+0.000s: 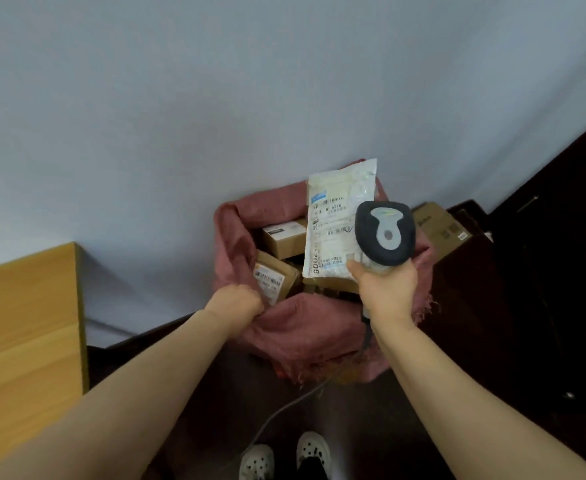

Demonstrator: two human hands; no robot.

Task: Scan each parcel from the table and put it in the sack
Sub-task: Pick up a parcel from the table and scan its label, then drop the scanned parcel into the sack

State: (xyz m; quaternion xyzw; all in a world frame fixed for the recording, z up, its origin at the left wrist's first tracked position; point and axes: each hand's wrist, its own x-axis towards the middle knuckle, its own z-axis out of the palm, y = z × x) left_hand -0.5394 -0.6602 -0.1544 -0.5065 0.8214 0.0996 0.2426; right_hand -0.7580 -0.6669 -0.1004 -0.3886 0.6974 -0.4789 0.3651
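A pink woven sack stands open on the dark floor against the wall. Inside it lie brown cardboard parcels with white labels. My left hand grips the sack's near left rim. My right hand holds a dark grey barcode scanner by its handle, and its thumb pinches the lower corner of a white plastic mailer parcel. The mailer is upright over the sack's mouth, label facing me.
A wooden table stands at the left. A brown cardboard box sits right of the sack beside dark furniture. The scanner's grey cable trails over the floor toward my white shoes.
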